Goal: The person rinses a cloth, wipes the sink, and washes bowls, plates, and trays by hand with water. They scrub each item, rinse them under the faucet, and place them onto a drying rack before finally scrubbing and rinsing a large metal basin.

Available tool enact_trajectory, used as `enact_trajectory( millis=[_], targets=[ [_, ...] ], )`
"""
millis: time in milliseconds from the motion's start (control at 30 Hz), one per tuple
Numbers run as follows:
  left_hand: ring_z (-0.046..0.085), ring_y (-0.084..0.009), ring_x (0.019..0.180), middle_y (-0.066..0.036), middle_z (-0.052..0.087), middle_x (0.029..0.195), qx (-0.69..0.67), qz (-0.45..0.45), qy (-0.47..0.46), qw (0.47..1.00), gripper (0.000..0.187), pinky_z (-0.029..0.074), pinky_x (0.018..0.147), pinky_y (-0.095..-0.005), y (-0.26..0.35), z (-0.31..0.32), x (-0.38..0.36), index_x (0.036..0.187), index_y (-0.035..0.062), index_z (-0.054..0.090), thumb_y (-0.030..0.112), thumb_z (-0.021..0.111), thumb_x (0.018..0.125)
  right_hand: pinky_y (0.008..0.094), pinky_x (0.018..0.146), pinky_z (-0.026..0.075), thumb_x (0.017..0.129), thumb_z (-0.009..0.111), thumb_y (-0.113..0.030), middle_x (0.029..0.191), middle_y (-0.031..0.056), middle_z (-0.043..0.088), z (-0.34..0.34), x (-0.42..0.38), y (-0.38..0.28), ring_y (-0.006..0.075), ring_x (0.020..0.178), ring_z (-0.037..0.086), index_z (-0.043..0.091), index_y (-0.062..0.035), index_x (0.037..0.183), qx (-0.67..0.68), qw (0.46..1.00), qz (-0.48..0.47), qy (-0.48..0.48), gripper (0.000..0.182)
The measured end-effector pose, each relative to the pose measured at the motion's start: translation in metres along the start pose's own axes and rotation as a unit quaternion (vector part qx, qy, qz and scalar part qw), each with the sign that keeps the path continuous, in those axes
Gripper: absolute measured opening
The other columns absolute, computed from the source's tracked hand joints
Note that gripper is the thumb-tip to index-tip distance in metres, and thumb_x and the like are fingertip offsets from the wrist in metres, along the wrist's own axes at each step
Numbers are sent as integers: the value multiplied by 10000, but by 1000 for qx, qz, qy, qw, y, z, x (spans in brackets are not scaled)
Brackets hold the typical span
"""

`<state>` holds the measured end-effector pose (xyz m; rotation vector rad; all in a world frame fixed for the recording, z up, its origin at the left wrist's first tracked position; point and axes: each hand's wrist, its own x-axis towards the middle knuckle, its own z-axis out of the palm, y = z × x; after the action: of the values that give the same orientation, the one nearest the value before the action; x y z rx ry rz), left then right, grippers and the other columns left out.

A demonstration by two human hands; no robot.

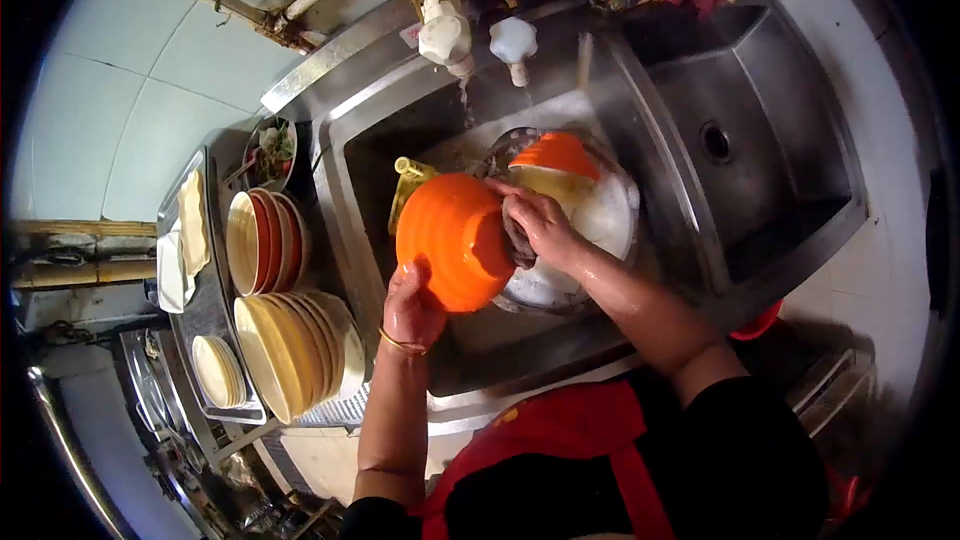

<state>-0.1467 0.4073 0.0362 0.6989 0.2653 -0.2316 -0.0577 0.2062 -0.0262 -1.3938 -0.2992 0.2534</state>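
An orange ribbed bowl [450, 245] is tilted on its side over the left sink basin, its outer wall and foot facing me. My left hand [412, 308] grips it at the lower rim, thumb on the outside. Against the bowl's foot, my right hand [540, 225] presses a dark scrubbing pad [517, 232], fingers closed around it. Just beyond, a round basin of whitish soapy water [610, 225] stands in the sink, with another orange bowl [555, 154] partly in it. A yellow plastic item [411, 185] lies behind the held bowl, partly hidden.
Water runs from a white tap [445, 35]; a second tap [513, 40] is beside it. Stacked bowls [265, 240] and stacked plates [285, 355] stand left of the sink, near a tray with small dishes [218, 372]. A divider [665, 130] separates the right basin [770, 120].
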Motion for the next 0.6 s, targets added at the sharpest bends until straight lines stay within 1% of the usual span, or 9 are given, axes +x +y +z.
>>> enact_trajectory(
  millis=[67,100,233,333,400,467,533,567,600],
  targets=[
    [508,-277,1184,-110,540,1267,59,4,2,998,468,384,1019,-429,0,-1,-1,1285,3,449,240,579,903,286,909,425,954,409,-183,1137,129,615,0,3,-25,201,1032,579,512,-29,1275,-97,993,-63,7,370],
    [508,-277,1183,-110,538,1268,68,9,-2,998,468,384,1018,-427,1,0,0,1289,3,445,233,577,904,324,930,427,941,453,-151,1198,163,582,-1,2,-31,279,1086,565,524,-49,1263,-129,986,-106,16,346],
    [507,-282,1184,-122,516,1289,74,19,-12,997,473,387,1016,-427,9,25,-1,1307,9,424,224,564,910,368,944,432,852,547,-16,1184,155,582,2,-1,-47,319,1112,548,587,-59,1167,-165,965,-201,31,320],
    [489,-290,1204,-122,480,1330,4,2,-9,1000,502,372,1028,-448,7,30,-5,1336,38,399,274,547,917,376,941,436,844,553,-24,1163,144,597,-2,4,-67,305,1110,554,611,-60,1121,-222,923,-315,-2,285],
    [466,-294,1227,-112,459,1357,-58,8,10,998,522,353,1041,-467,2,32,-6,1356,64,383,319,528,923,383,930,435,892,515,-88,1131,142,617,-4,5,-62,299,1089,565,624,-45,1088,-187,951,-246,25,229],
    [439,-297,1252,-98,441,1378,-118,38,42,991,537,329,1056,-485,-6,39,-1,1373,91,368,364,502,930,369,925,429,947,453,-178,1152,142,605,0,8,-36,291,1080,562,593,-29,1143,-16,989,-128,71,283],
    [379,-292,1297,-73,412,1407,-132,82,20,988,552,261,1092,-491,-8,47,11,1391,118,350,400,477,933,366,945,404,974,396,-227,1221,165,558,22,-5,-37,294,1103,537,515,-2,1230,-30,979,-136,146,361],
    [370,-293,1302,-76,403,1413,-141,92,7,986,556,249,1097,-489,-9,54,16,1391,114,349,404,475,933,371,996,359,971,397,-205,1316,191,475,33,-18,-36,309,1177,478,410,20,1315,-68,983,-97,141,411],
    [361,-293,1307,-78,394,1419,-150,103,-6,983,561,237,1103,-488,-11,59,21,1391,110,347,408,472,933,419,1080,249,938,414,-148,1416,248,322,51,-32,-30,373,1307,323,274,46,1389,-86,981,-90,147,510]
  ],
)
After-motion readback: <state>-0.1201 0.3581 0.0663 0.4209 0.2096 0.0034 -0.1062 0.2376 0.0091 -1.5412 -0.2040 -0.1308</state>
